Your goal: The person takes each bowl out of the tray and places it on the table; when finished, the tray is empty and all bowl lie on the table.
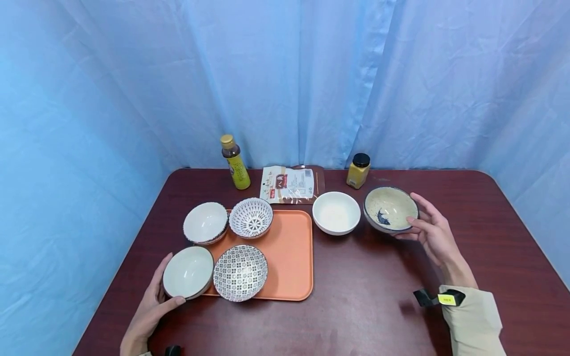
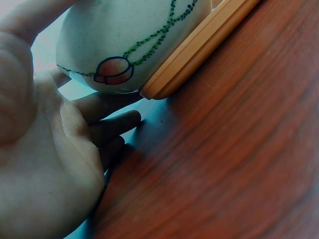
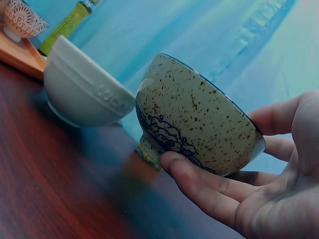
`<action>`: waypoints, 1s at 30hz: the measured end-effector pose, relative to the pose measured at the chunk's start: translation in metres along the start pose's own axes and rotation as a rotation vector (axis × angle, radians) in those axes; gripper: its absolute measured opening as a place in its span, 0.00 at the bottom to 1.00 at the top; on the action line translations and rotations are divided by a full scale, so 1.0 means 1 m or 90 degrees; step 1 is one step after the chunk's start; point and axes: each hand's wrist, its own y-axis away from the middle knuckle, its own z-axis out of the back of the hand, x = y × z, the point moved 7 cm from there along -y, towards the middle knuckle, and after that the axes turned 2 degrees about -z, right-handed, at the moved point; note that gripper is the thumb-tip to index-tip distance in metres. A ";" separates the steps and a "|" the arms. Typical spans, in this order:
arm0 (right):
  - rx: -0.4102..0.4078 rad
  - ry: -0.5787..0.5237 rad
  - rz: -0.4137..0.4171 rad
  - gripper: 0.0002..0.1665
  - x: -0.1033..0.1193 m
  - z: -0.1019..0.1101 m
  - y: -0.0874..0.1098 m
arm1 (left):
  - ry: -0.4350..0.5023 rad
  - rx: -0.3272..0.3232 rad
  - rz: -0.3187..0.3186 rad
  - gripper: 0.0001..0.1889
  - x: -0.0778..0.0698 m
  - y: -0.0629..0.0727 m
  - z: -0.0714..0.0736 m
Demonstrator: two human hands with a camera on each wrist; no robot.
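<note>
At the left front, my left hand (image 1: pixel 149 309) grips a pale bowl (image 1: pixel 188 272) by its side, thumb at the near rim and fingers around the left. In the left wrist view this bowl (image 2: pixel 114 45) carries a red flower and green dotted lines, right at the tray's edge. My right hand (image 1: pixel 437 236) holds a speckled bowl (image 1: pixel 392 205) with a dark blue rim and a blue fish-like drawing inside. Its fingers (image 3: pixel 209 191) reach under the tilted bowl, which is raised off the table. A plain white bowl (image 1: pixel 336 212) stands to its left.
An orange tray (image 1: pixel 291 257) bears a lattice-patterned bowl (image 1: pixel 240 273) and a petal-patterned bowl (image 1: pixel 251 218). Another white bowl (image 1: pixel 205 222) overlaps its far left corner. Behind stand a yellow-green bottle (image 1: pixel 236 163), a printed pouch (image 1: pixel 291 184) and a black-lidded jar (image 1: pixel 358 171), before a blue curtain.
</note>
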 end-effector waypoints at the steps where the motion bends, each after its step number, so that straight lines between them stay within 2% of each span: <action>1: -0.003 0.002 -0.003 0.34 -0.002 0.002 0.000 | 0.001 0.001 0.000 0.53 0.000 0.000 0.000; 19: -0.049 0.060 -0.082 0.34 -0.023 0.017 0.000 | -0.007 -0.006 -0.001 0.53 0.001 0.000 0.000; 30: -0.058 0.089 -0.104 0.34 -0.030 0.019 0.000 | -0.005 -0.005 -0.014 0.53 -0.001 0.000 0.000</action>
